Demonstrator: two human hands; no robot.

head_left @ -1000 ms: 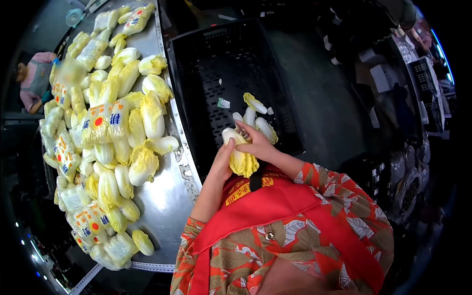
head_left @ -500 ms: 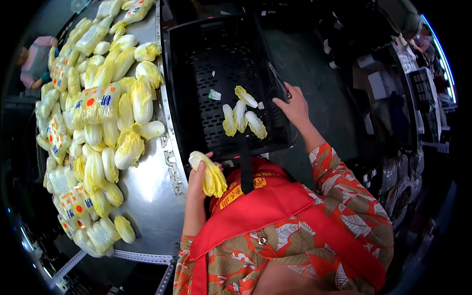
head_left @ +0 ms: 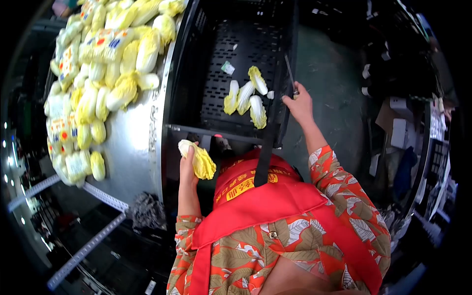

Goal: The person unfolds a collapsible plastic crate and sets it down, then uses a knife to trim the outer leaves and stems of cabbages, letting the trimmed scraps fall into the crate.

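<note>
My left hand (head_left: 188,171) is wrapped round a small napa cabbage (head_left: 200,160), its white base up and its yellow leaves towards my apron. It is held just short of the near edge of a black plastic crate (head_left: 214,59). By the crate's right side, my right hand (head_left: 301,105) grips a knife (head_left: 289,70), its thin blade pointing up and away from me. Several loose cabbage leaves (head_left: 244,97) lie on the crate floor, apart from both hands.
A metal table (head_left: 130,147) on the left bears many napa cabbages (head_left: 147,51), some in printed plastic wrap. A green-and-white scrap (head_left: 227,68) lies in the crate. White boxes (head_left: 403,132) stand at the right. Dark crumpled material (head_left: 146,211) is below the table's near end.
The view has shifted, so the table and crate sit higher in it. The knife blade points more upright. Both hands keep their hold on the cabbage and the knife.
</note>
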